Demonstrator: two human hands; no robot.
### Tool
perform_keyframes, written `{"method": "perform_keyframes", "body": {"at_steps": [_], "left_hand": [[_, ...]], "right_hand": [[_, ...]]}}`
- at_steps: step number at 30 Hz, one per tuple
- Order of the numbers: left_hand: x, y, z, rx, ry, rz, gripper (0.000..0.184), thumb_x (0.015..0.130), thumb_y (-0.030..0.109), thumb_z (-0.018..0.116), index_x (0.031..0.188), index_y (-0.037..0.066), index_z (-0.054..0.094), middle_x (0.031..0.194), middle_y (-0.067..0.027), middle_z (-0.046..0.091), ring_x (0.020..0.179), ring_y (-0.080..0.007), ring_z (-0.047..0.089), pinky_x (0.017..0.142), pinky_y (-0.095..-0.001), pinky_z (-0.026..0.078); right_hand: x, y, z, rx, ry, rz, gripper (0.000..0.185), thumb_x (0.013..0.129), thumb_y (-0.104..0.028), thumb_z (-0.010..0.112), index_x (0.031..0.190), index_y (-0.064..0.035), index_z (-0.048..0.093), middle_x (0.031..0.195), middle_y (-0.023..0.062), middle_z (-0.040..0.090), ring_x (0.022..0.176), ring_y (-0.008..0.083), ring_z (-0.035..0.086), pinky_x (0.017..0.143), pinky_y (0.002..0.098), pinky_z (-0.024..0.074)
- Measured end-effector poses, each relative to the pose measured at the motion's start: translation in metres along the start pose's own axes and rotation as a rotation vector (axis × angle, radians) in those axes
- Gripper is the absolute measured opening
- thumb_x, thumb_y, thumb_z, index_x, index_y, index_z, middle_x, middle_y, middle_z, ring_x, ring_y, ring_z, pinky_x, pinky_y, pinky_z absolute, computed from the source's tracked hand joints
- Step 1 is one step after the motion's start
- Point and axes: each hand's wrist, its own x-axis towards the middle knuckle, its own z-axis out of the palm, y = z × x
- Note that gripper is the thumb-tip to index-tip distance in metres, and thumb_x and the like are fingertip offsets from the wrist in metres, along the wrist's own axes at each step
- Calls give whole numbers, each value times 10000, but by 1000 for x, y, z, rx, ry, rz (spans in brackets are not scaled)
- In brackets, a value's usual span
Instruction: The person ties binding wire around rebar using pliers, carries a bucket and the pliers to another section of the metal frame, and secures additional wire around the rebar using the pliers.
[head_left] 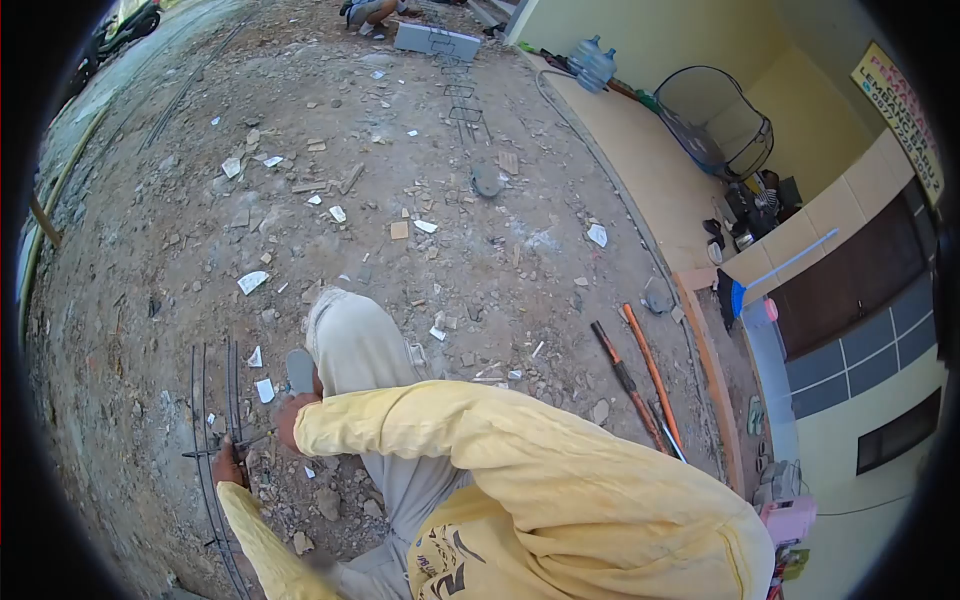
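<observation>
Left hand (230, 466) at the dark metal rods (231, 390), beside a short crosspiece (198, 454); too small to tell whether its fingers close around them. Right hand (291, 421) just beside, its grip hidden. Rods lie on rubble-strewn ground (120, 340), left of the person's knees. Step appears to be work at that joint; next move would call for steadying the rods there.
</observation>
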Motion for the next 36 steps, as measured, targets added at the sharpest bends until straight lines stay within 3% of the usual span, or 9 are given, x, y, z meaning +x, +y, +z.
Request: {"method": "perform_keyframes", "body": {"at_steps": [2, 8, 12, 15, 16, 20, 23, 33, 36], "left_hand": [[-22, 22, 5, -29, 55, -58, 452, 847, 511, 635, 637, 121, 545, 501, 24, 460, 348, -78, 359, 316, -261, 225], [-6, 3, -5, -81, 86, -155, 397, 830, 467, 674, 763, 79, 625, 588, 6, 521, 374, -83, 342, 347, -243, 240], [5, -3, -12, -153, 78, -171, 427, 808, 458, 693, 885, 38, 690, 683, -2, 588, 405, -87, 361, 361, -253, 261], [-15, 16, -6, -108, 113, -164, 410, 795, 462, 704, 852, 57, 688, 682, -4, 597, 394, -87, 360, 358, -259, 266], [-34, 35, 6, -109, 105, -138, 415, 783, 472, 714, 841, 62, 683, 664, -8, 597, 379, -90, 355, 351, -257, 265], [-16, 15, -3, -90, 141, -145, 417, 797, 491, 692, 813, 75, 677, 622, -4, 574, 361, -95, 348, 336, -262, 255], [-15, 16, -1, -94, 143, -110, 420, 809, 503, 674, 805, 83, 674, 599, -3, 561, 352, -97, 344, 328, -264, 249], [-8, 10, -2, -45, 93, -146, 445, 822, 527, 644, 746, 89, 634, 538, -2, 506, 330, -109, 358, 314, -277, 262], [-13, 15, -1, -35, 75, -169, 457, 827, 531, 632, 735, 83, 626, 517, 6, 477, 325, -109, 332, 316, -272, 239]], "right_hand": [[-27, -3, -4, 326, 264, 101, 326, 793, -260, 602, 1027, -52, 692, 1059, 164, 670, 992, 356, 643, 851, 465, 510], [-10, 2, 0, 132, -60, -125, 268, 756, -266, 673, 886, -33, 699, 913, 151, 700, 854, 259, 683, 758, 428, 539], [-6, 23, 10, 1029, -489, -66, 282, 714, -288, 735, 595, -41, 669, 588, 71, 661, 636, 163, 659, 706, 375, 541], [29, 18, 20, 527, -434, -53, 277, 682, -292, 757, 710, -27, 679, 710, 108, 697, 709, 184, 680, 694, 388, 542], [-9, 17, 3, 351, 3, -61, 400, 650, -281, 766, 929, -15, 661, 895, 135, 692, 836, 217, 673, 707, 393, 531], [-12, 16, 20, 19, 552, -123, 592, 580, -276, 776, 1060, 0, 566, 1016, 137, 606, 907, 295, 611, 707, 409, 500], [5, 16, 35, -32, 707, -105, 602, 600, -308, 759, 1077, 0, 556, 1009, 156, 605, 891, 294, 610, 712, 412, 492], [-28, 13, -2, 566, -38, -20, 623, 837, -469, 580, 1207, 31, 546, 1114, 276, 618, 1042, 416, 609, 901, 510, 475], [-8, 22, 3, 585, -126, -14, 632, 865, -537, 482, 1090, 35, 626, 1087, 271, 632, 1037, 412, 610, 889, 499, 471]]}}
